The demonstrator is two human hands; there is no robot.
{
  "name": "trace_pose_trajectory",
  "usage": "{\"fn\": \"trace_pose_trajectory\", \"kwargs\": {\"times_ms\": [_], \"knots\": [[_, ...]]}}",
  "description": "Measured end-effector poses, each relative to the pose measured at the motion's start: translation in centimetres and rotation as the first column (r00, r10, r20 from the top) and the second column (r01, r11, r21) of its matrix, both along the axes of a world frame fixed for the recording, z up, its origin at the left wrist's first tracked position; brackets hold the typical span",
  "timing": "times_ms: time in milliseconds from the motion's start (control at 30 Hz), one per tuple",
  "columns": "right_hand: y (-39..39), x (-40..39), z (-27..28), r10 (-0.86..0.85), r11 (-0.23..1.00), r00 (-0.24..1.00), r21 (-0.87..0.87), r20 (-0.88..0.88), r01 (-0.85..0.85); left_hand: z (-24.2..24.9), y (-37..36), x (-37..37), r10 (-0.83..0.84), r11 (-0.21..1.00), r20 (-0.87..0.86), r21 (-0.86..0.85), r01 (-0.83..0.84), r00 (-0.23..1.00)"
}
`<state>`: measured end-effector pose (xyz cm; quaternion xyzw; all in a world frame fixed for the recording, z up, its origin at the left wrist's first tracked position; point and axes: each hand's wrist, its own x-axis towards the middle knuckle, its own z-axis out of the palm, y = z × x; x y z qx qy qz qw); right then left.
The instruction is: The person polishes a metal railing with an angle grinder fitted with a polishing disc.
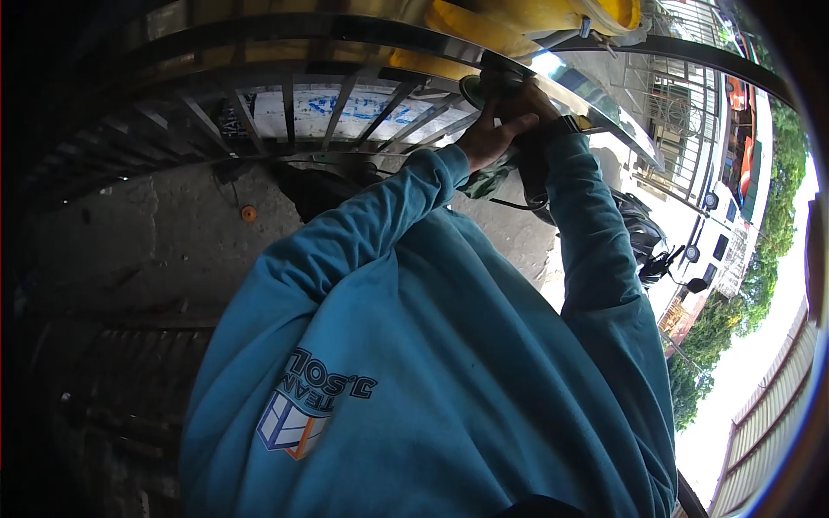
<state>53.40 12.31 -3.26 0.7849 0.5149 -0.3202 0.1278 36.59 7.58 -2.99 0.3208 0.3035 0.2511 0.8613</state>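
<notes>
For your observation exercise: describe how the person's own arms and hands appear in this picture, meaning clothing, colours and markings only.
Both arms are covered by long teal-blue sleeves of a sweatshirt, the cuffs ending at the wrists. The left hand is bare, with no glove. The right hand is also bare, and a dark watch or band sits at its wrist. On the chest is a printed logo with dark blue letters and a white, blue and orange box shape.

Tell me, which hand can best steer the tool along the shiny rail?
Probably the right hand: it sits up by the green tool, against the curved rail. The left hand grips lower down, farther from the rail.
</notes>
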Motion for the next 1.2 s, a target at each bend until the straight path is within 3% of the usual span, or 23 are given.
{"fn": "trace_pose_trajectory", "kwargs": {"times_ms": [167, 233, 367, 733, 767, 800, 833, 967, 1067, 1133, 1200], "knots": [[0.1, -1.0, 0.6, -0.049, 0.999, 0.999, 0.010, 0.009, 0.049, -1.9, -0.3, 0.6, -0.021, 1.000, -0.027, 0.023, 0.021, 0.999], [0.0, -0.7, 0.2, -0.082, 0.996, 0.997, 0.031, 0.006, 0.082, -1.5, -0.6, 0.7, 0.045, 0.999, -0.030, 0.003, -0.045, 0.999], [-0.4, 2.0, -2.1, -0.021, 1.000, 0.998, 0.005, 0.067, 0.020, -1.0, 0.0, 1.0, -0.003, 1.000, 0.014, 0.004, 0.003, 1.000], [-2.0, 9.4, -8.6, 0.506, 0.854, 0.845, 0.039, 0.173, -0.519, 0.0, 1.1, 0.7, -0.155, 0.988, 0.014, 0.007, 0.155, 0.988], [-2.3, 9.7, -8.8, 0.503, 0.856, 0.847, 0.041, 0.170, -0.516, -0.3, 1.0, 0.6, -0.159, 0.987, 0.010, 0.007, 0.159, 0.987], [-2.5, 8.1, -7.1, 0.211, 0.966, 0.972, 0.176, -0.106, -0.190, -0.7, 0.7, 0.6, -0.121, 0.992, -0.011, 0.019, 0.122, 0.993], [-2.5, 6.4, -5.5, -0.083, 0.963, 0.913, 0.204, -0.400, 0.177, -1.0, 0.5, 0.6, -0.083, 0.996, -0.032, 0.033, 0.084, 0.996], [-1.7, -0.7, -2.0, -0.046, 0.963, 0.974, 0.249, -0.223, 0.103, -2.2, -0.1, -1.2, -0.003, 0.997, -0.028, 0.072, 0.005, 1.000], [-1.6, -3.2, -1.7, 0.103, 0.958, 0.984, 0.282, -0.148, -0.058, -0.7, -0.1, -4.1, 0.043, 0.993, -0.083, 0.114, -0.034, 0.996], [-1.5, -4.6, -1.5, 0.063, 0.959, 0.977, 0.283, -0.203, -0.003, -1.0, -0.5, -4.7, 0.058, 0.994, -0.055, 0.092, -0.053, 0.997], [-1.3, -4.9, -1.8, -0.019, 0.978, 0.963, 0.195, -0.268, 0.074, -0.8, -0.7, -4.9, 0.074, 0.991, -0.141, 0.120, -0.057, 0.987]]}}
